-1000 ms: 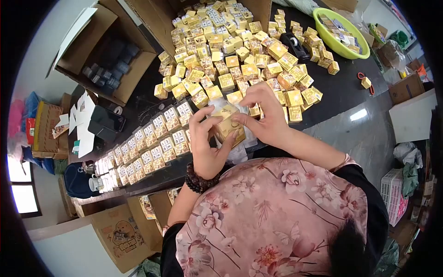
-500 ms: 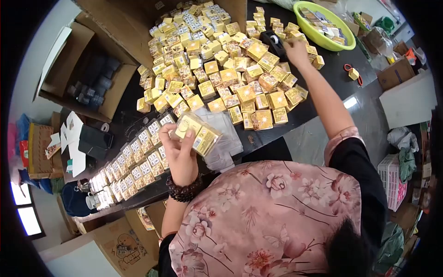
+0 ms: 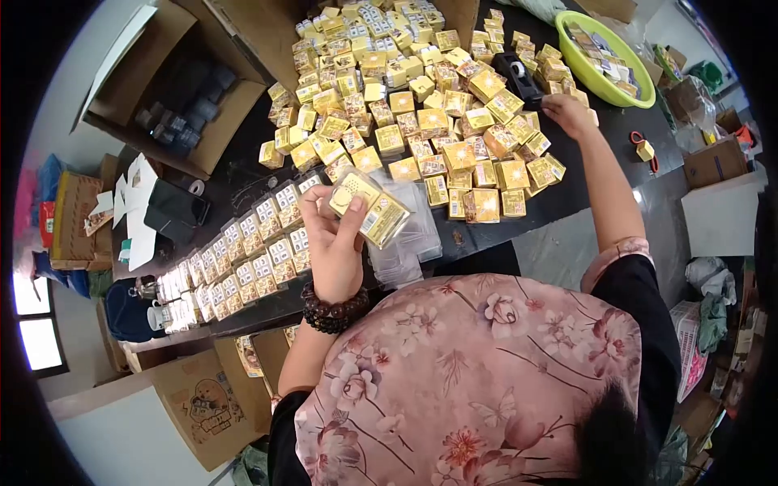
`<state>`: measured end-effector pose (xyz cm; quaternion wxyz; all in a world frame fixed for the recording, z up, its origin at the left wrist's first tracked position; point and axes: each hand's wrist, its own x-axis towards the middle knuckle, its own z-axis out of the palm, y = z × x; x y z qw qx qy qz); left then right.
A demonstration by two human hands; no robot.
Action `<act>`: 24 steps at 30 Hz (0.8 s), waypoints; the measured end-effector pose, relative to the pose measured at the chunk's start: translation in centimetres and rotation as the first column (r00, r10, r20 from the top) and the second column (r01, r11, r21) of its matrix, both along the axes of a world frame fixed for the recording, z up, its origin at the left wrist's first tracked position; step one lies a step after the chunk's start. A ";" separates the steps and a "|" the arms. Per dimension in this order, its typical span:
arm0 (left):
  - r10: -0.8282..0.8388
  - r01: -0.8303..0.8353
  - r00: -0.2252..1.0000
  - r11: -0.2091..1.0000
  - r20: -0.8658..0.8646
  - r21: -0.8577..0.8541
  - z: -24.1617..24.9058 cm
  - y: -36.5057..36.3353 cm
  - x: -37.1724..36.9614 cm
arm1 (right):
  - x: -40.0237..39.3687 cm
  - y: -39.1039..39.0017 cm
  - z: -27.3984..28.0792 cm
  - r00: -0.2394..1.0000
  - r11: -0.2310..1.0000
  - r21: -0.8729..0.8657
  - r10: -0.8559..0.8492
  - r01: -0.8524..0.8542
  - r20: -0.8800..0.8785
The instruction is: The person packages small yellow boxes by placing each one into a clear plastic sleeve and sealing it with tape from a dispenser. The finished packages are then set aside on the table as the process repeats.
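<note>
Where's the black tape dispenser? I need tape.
Head view, upper right: the tape dispenser sits among yellow boxes, beside the right hand, left of the green bowl.

You've got a gold box pack (image 3: 369, 208) up off the table, tilted, wrapped in clear film, white label facing up. Black tape dispenser (image 3: 519, 77) sits upright among the loose gold boxes, far right.

black table (image 3: 600, 162) | yellow boxes (image 3: 421, 97) | green bowl (image 3: 585, 71) | tape dispenser (image 3: 517, 74)
</note>
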<state>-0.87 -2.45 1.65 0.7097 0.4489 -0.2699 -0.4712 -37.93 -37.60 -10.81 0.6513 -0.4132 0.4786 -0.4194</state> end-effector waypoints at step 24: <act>0.253 -0.166 0.860 0.960 0.444 -0.225 -1.6 1.6 0.4 | 21.9 28.3 12.2 0.815 0.757 -0.303 0.538 -0.579 -0.214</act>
